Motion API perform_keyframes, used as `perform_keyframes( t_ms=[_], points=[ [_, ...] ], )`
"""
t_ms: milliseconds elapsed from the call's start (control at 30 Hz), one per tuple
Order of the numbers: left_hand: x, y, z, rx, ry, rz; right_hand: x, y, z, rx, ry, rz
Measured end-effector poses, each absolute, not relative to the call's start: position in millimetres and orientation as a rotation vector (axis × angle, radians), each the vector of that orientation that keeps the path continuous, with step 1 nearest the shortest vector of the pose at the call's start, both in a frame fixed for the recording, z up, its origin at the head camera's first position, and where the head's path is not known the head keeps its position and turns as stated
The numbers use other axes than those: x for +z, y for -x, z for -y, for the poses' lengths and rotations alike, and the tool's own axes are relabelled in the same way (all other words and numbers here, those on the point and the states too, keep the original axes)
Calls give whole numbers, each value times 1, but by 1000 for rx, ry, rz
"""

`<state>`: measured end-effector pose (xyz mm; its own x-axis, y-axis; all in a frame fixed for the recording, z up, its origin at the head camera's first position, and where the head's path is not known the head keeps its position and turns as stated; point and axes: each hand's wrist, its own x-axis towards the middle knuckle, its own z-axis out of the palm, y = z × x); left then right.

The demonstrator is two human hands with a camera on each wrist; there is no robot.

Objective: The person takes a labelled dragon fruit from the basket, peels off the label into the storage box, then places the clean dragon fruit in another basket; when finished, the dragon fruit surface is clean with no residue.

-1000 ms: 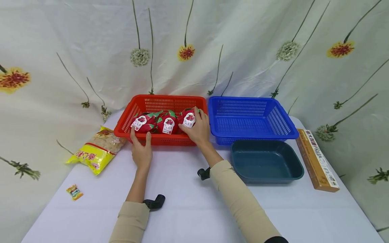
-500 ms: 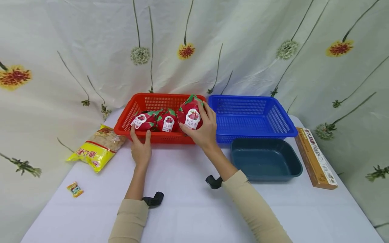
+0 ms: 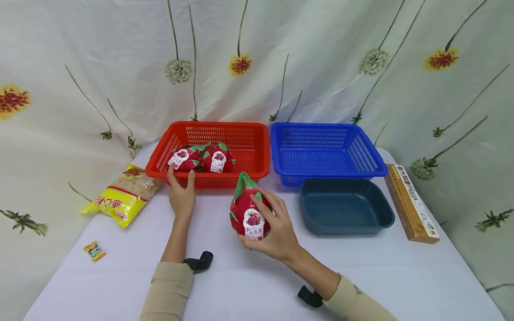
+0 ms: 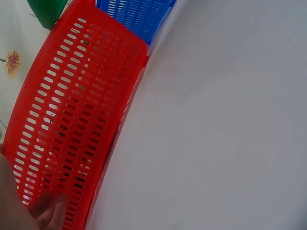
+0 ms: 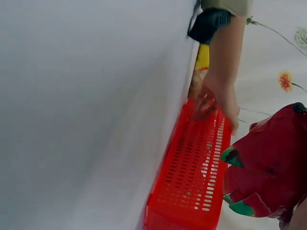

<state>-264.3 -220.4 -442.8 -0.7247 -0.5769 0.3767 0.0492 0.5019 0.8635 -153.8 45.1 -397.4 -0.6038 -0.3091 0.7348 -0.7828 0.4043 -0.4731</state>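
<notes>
A red dragon fruit (image 3: 242, 206) with green tips and a white label is in my right hand (image 3: 279, 232), held over the table in front of the red basket. Thumb and fingers grip its right side. It also shows large in the right wrist view. Two more labelled dragon fruits, a left one (image 3: 193, 159) and a right one (image 3: 228, 161), lie inside the red basket (image 3: 253, 171) at its left. My left hand (image 3: 182, 198) holds the basket's front rim near the left corner, some fingers against the outer wall in the left wrist view.
A blue basket (image 3: 333, 171) stands right of the red one. In front of it is a dark teal tub (image 3: 347, 229). A pasta box (image 3: 413, 205) lies far right. A yellow pasta bag (image 3: 124, 196) and a small wrapped snack (image 3: 94, 251) lie left.
My right hand has lifted the rightmost dragon fruit out of the red basket and brought it toward me over the table. My left hand has stayed at the basket's rim.
</notes>
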Motion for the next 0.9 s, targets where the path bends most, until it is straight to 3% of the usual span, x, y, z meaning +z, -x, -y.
perform_keyframes(
  t_ms=[267, 567, 900],
  points=[
    [-443, 264, 221, -1272, -437, 2106, -420, 150, -57, 1098, -1296, 2091],
    [-440, 263, 223, -1278, -407, 2124, -430, 170, -64, 1211, -1471, 2342],
    [-442, 266, 224, -1279, -394, 2119, -420, 181, -74, 793, -1476, 2513]
  ],
)
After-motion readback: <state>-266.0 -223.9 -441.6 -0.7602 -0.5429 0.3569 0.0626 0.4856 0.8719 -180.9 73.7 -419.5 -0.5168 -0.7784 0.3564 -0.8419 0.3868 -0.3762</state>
